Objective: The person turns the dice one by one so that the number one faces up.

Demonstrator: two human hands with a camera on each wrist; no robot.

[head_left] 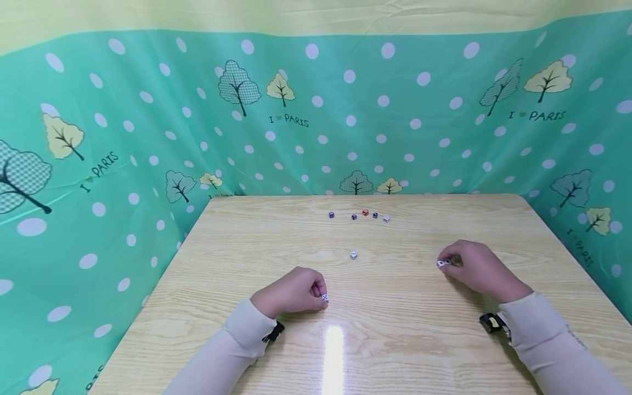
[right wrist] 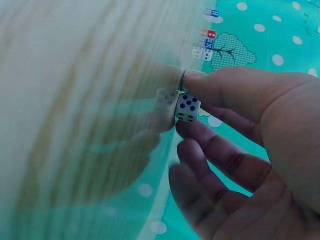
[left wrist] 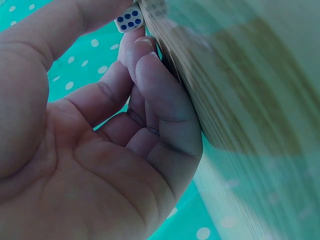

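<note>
White die pinched in your L hand, second white die pinched in R hand; both low by table, prob. for steady fingertip ctrl.

Toward the far edge of the table, three blue dice, one red die and one white die; nearer its middle, one lone white die. On the table's left, one left hand with one pinched white die; on its right, one right hand with at least one gripped white die, exact number unclear.
</note>
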